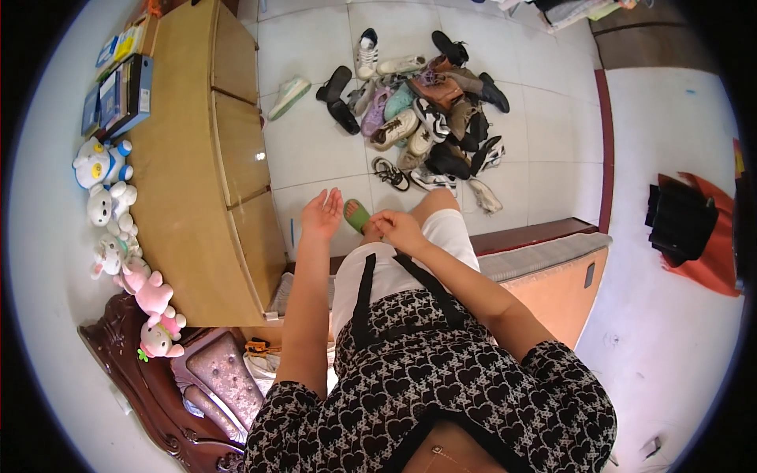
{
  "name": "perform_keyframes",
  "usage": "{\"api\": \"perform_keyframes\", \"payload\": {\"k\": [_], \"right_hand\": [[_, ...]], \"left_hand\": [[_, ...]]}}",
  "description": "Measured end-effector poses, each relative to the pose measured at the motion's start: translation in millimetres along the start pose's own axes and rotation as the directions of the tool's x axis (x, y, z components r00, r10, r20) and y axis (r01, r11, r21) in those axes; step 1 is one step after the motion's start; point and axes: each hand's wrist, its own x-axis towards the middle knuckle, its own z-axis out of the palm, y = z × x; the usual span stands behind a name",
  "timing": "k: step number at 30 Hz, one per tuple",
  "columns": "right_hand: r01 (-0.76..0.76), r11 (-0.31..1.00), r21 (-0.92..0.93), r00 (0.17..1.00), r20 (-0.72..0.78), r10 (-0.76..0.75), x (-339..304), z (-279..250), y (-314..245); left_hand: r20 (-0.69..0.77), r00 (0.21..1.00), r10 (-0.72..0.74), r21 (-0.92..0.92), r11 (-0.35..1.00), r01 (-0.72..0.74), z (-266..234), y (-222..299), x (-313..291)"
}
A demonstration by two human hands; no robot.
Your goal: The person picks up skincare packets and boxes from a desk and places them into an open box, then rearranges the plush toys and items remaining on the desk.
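Observation:
My left hand (322, 214) is raised in front of me, palm up with its fingers stretched out and nothing on it. To its right, my right hand (397, 230) hovers over my lap with fingers curled together; no object shows in it. Beyond both hands, a heap of mixed shoes lies on the floor. It includes a lilac clog (377, 111), a brown boot (438, 91), a beige sneaker (395, 129) and a black-and-white shoe (391, 173). Between my hands, a green slipper (356, 214) is on my foot.
Left of the heap lie a pale green-and-white shoe (289, 97) and black slippers (337, 98). A wooden cabinet (185, 158) stands along the left, with plush toys (151, 292) and folders (130, 94) on it. I sit on a padded bed edge (544, 256).

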Motion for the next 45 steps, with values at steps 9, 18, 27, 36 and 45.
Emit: {"api": "perform_keyframes", "payload": {"k": [9,18,27,36,45], "right_hand": [[0.068,0.976,0.206,0.994,-0.100,-0.048,9.1,-51.0,23.1],[0.143,0.980,0.139,0.987,0.058,-0.152,-16.4,-169.7,80.7],[0.075,0.992,0.098,0.986,-0.158,-0.059,-20.6,-299.0,144.4],[0.137,0.959,0.249,0.980,-0.175,-0.095,-31.4,-293.9,101.6],[0.103,0.993,0.056,0.991,0.077,-0.107,-10.6,-336.2,97.3]], "left_hand": [[0.054,0.997,0.062,0.007,0.998,-0.062,47.1,-40.7,6.3],[0.088,0.978,0.189,-0.060,0.981,-0.184,75.7,-148.5,21.1],[0.097,0.995,-0.004,-0.040,0.999,0.008,97.5,-277.0,46.2],[0.106,0.994,-0.024,0.117,0.993,0.012,153.2,-284.4,53.3],[0.006,0.997,0.076,-0.099,0.992,-0.075,148.9,-306.4,57.8]]}}
